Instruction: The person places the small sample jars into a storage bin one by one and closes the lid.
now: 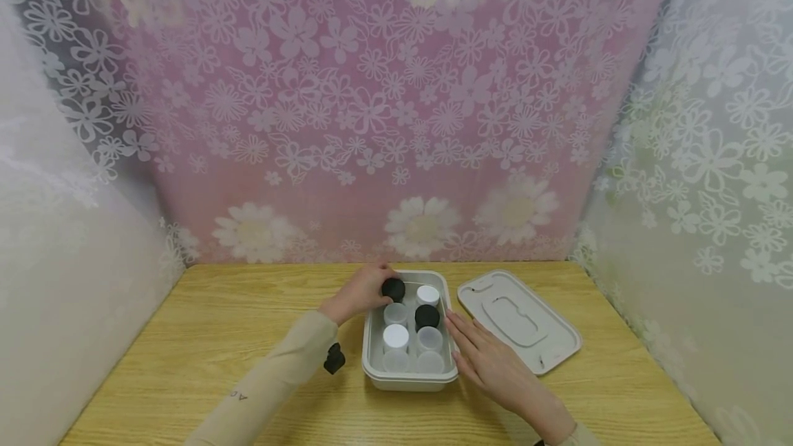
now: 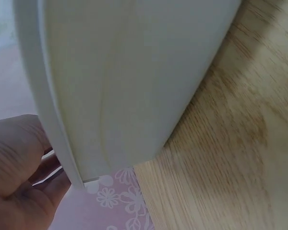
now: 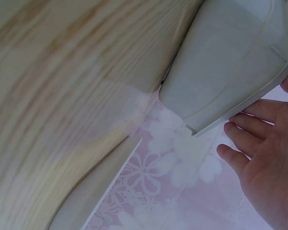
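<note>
A white rectangular box [image 1: 410, 381] stands on the table with several small round containers inside, set in two columns. Around the black-capped container [image 1: 393, 289] in its far left corner, my left hand [image 1: 364, 290] curls thumb and fingers, pinching it. At the right rim, my right hand [image 1: 489, 362] lies with fingers nearly straight, fingertips right at the edge. Beside the held one is a white-capped container [image 1: 427, 295]; a second black cap [image 1: 427, 316] sits just nearer. Closer to me are another white cap [image 1: 395, 337] and several translucent ones [image 1: 430, 362]. The left wrist view shows the box's outer wall [image 2: 134, 86] hiding the left fingertips.
A white box lid [image 1: 520, 322] lies askew on the wooden table [image 1: 248, 336], right of the box and close to my right hand. Flower-patterned sheets [image 1: 396, 122] enclose the table at the back and both sides.
</note>
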`<state>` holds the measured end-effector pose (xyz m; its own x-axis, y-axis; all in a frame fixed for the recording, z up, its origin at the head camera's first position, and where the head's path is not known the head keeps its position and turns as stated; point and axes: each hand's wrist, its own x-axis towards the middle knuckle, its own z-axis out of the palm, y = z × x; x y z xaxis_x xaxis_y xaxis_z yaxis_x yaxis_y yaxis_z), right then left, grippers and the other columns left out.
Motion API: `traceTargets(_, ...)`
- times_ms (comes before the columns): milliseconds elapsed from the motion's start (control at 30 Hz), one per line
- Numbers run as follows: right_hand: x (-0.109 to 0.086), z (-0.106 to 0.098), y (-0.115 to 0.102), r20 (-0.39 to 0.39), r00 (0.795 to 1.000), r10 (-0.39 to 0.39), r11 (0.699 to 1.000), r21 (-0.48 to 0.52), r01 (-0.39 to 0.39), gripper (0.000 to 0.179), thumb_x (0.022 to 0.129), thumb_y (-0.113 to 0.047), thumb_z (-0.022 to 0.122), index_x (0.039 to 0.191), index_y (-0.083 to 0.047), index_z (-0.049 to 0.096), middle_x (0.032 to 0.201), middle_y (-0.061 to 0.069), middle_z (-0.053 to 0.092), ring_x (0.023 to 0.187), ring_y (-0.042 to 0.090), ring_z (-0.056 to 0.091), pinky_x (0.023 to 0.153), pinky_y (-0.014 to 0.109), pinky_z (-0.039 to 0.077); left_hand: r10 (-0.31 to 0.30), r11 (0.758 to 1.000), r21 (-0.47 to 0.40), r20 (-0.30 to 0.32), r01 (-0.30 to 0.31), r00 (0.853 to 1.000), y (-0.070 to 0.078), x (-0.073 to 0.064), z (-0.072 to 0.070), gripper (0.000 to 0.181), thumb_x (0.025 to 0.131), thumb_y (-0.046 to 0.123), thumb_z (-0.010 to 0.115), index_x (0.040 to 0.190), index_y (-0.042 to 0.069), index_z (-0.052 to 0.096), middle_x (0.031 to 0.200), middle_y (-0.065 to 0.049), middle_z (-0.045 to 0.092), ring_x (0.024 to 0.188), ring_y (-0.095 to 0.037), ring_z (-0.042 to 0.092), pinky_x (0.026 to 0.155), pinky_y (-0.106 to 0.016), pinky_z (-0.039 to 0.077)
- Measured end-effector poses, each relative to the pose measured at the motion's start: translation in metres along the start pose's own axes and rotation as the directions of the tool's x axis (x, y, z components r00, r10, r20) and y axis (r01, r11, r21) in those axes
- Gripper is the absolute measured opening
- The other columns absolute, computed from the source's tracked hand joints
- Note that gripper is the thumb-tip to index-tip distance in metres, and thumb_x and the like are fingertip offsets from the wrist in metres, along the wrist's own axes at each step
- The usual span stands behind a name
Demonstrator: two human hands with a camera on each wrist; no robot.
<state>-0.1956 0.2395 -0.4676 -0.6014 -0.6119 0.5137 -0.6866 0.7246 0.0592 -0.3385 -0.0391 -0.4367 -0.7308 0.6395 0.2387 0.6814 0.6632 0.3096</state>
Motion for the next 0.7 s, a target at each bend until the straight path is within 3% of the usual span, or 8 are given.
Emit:
traceTargets(333, -0.0002, 0.0027, 0.0013, 0.014, 1.000, 0.001, 1.000, 0.000, -0.001, 0.056, 0.099, -0.025, 0.063, 0.145, 0.004, 0.051, 0.152, 0.018, 0.048, 0.135, 0.033, 0.052, 0.122, 0.014, -0.002, -0.040, 0.999, 0.011, 0.015, 0.040, 0.999, -0.0022, -0.0009, 0.0064, 0.033, 0.089, 0.013, 0.080, 0.120, 0.009, 0.071, 0.115, -0.007, 0.068, 0.109, -0.026, 0.066, 0.093, -0.039, 0.057)
traceTargets(467, 0.0000, 0.0027, 0.0008, 0.016, 1.000, 0.003, 1.000, -0.004, -0.003, 0.056, 0.099, -0.025, 0.063, 0.145, 0.004, 0.051, 0.152, 0.018, 0.049, 0.136, 0.033, 0.052, 0.122, 0.013, -0.002, -0.025, 1.000, 0.012, 0.029, 0.025, 0.999, -0.0015, -0.0024, 0.0046, 0.026, 0.089, 0.009, 0.079, 0.114, 0.009, 0.074, 0.112, -0.007, 0.072, 0.107, -0.025, 0.067, 0.093, -0.038, 0.058)
traceTargets(700, 0.0004, 0.0015, 0.0006, 0.011, 1.000, 0.005, 1.000, 0.007, -0.005, 0.057, 0.096, -0.022, 0.066, 0.145, 0.005, 0.051, 0.152, 0.018, 0.049, 0.135, 0.034, 0.052, 0.122, 0.013, -0.002, 0.038, 0.997, 0.066, -0.001, -0.038, 0.999, 0.0021, -0.0042, 0.0012, 0.009, 0.087, 0.008, 0.080, 0.094, 0.010, 0.075, 0.095, -0.004, 0.073, 0.092, -0.021, 0.070, 0.080, -0.033, 0.060)
